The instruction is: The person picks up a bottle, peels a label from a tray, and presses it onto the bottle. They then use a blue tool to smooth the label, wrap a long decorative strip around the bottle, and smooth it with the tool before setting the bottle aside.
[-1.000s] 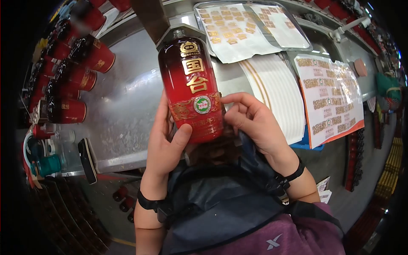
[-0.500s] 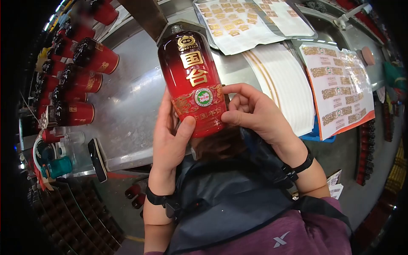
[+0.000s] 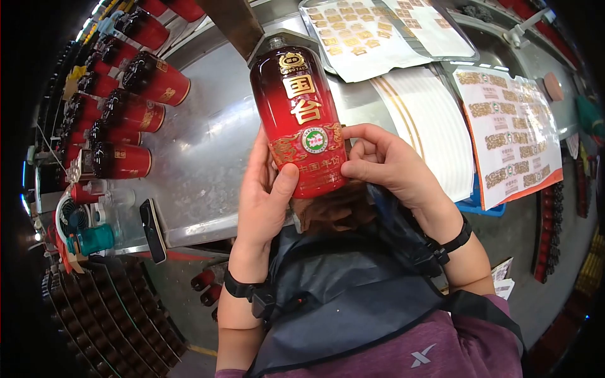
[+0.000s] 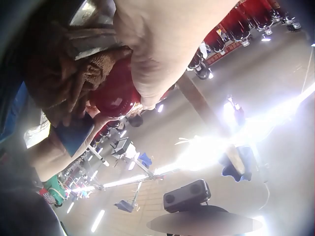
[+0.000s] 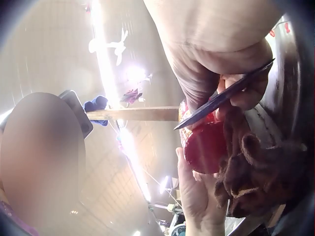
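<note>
A glossy red-to-black bottle (image 3: 282,120) with gold characters and a patterned label band (image 3: 287,150) lies tilted, its neck pointing away, in the head view. My left hand (image 3: 263,195) grips its lower left side, thumb on the front. At the lower right side, my right hand (image 3: 403,170) has thumb and index fingertips right at the label's end. A dark, thin flat piece (image 5: 224,96) sits in that hand's curled fingers in the right wrist view; its kind I cannot tell. Below the bottle's base bunches a brown cloth (image 5: 256,172).
Red bottles (image 3: 123,159) stand along the left, near a phone (image 3: 152,230) and a teal jar (image 3: 94,239). A tray (image 3: 469,47) of gold stickers lies beyond white strips (image 3: 435,132). Right of these is a label sheet (image 3: 510,132). A metal post (image 3: 233,25) rises behind the bottle.
My right thumb has moved onto the bottle's lower right edge, below the index finger. The left hand keeps its grip. The whole head view has shifted slightly.
</note>
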Demonstrator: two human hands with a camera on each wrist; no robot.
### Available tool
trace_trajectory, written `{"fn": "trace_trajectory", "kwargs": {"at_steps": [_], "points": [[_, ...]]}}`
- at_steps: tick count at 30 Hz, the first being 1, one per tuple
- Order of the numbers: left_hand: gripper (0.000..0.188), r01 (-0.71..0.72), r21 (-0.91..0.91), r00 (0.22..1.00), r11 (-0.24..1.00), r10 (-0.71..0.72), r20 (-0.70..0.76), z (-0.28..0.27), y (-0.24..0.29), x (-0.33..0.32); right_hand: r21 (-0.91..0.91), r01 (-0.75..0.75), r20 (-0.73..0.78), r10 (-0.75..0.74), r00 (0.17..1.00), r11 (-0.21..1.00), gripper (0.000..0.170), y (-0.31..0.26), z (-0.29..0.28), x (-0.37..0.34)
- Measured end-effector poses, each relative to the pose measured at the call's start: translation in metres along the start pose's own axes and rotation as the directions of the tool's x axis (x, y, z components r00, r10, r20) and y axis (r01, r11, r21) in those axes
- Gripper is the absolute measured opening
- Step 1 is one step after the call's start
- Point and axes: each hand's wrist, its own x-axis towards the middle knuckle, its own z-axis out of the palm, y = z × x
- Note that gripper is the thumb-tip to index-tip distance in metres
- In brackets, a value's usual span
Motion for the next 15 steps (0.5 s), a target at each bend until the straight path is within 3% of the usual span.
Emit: {"fn": "trace_trajectory", "kwargs": {"at_steps": [15], "points": [[0.08,0.004,0.063,1.0,0.998,-0.006,0.02,0.0011,-0.0002,0.0004,0.014,0.034,0.014,-0.034,0.999,0.999,0.052,0.0052,-0.0009,0.0044]]}}
